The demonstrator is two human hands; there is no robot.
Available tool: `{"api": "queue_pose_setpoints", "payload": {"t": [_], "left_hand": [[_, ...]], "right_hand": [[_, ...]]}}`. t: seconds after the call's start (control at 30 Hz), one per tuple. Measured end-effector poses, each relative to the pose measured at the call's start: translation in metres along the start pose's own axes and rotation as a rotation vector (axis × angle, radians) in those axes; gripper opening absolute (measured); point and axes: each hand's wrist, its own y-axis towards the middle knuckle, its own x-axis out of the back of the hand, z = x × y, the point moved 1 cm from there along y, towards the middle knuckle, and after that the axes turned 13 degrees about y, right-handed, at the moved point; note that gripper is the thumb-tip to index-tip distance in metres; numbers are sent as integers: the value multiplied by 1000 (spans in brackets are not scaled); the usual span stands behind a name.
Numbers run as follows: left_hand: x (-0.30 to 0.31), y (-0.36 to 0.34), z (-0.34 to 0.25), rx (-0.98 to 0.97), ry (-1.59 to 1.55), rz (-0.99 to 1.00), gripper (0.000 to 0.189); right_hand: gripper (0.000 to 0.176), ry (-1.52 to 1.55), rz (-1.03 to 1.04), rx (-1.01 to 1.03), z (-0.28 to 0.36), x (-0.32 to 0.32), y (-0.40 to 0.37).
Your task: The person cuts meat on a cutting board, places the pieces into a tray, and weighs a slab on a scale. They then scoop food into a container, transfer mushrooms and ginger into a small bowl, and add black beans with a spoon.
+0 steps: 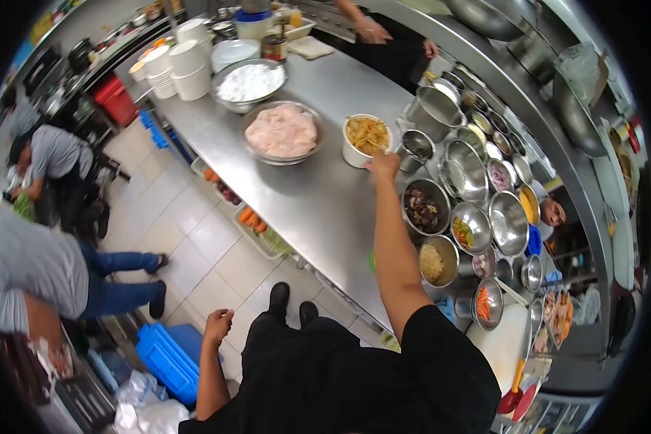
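Note:
My right hand reaches across the steel table and pinches the near rim of a white tub. The tub stands upright, filled with yellowish strips of food. My left hand hangs low at my side above the floor, its fingers curled in, with nothing seen in it. To the left of the tub sits a steel bowl of pale pink raw meat. Behind that is another steel bowl, heaped with white powder.
Several steel bowls and pots crowd the right side, some with cut vegetables. Stacked white containers stand at the table's far left. Co-workers are at left and across the table. A blue bin sits on the floor behind me.

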Motion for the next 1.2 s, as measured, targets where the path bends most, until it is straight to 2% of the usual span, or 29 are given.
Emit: {"api": "queue_pose_setpoints", "payload": {"t": [0.07, 0.1, 0.2, 0.27, 0.33, 0.37, 0.4, 0.53, 0.6, 0.73, 0.8, 0.87, 0.9, 0.97, 1.03, 1.07, 1.1, 1.2], "left_hand": [[-7, -29, 24, 85, -165, -11, 37], [-10, -31, 40, 71, -213, 21, 35], [-26, -14, 86, 3, -301, -60, 35], [-25, -39, 45, -53, -183, -133, 37], [-32, -23, 53, -183, -226, -176, 38], [-37, -5, 66, -215, -316, -152, 39], [-34, -7, 64, -246, -268, -154, 43], [-22, -18, 85, -274, -321, -183, 50], [-20, -23, 108, -270, -367, -204, 54], [-8, -32, 194, -112, -377, -233, 52], [-14, -23, 266, -118, -406, -349, 52], [-9, -52, 315, -17, -388, -454, 54], [-5, -60, 342, 21, -393, -449, 54], [-11, -75, 398, 122, -488, -504, 51], [-27, -95, 448, 193, -582, -574, 49], [-34, -108, 470, 255, -604, -586, 43], [-35, -118, 487, 316, -624, -601, 38], [-30, -172, 507, 327, -739, -645, 31]], "right_hand": [[27, -30, 46, -49, 29, 4, -37], [27, 44, 63, -47, 29, 7, -43], [27, 68, 167, 7, 43, 23, -74], [26, 5, 235, 58, 65, 35, -101], [33, 34, 388, -7, 83, 45, -121], [35, 21, 446, 36, 90, 46, -140], [33, -51, 519, 3, 104, 43, -162], [27, -196, 785, -90, 115, 26, -246], [26, -83, 966, -168, 107, 15, -290], [25, -107, 1203, -355, 83, -16, -389], [25, -200, 1323, -365, 71, -33, -441], [23, -260, 1337, -383, 62, -53, -505], [24, -313, 1504, -434, 44, -64, -515], [22, -408, 1586, -341, 29, -83, -576], [19, -396, 1665, -418, 13, -101, -631], [17, -385, 1695, -494, -4, -110, -651], [22, -443, 1747, -488, -13, -120, -675], [20, -373, 1838, -629, -57, -152, -741]]}}
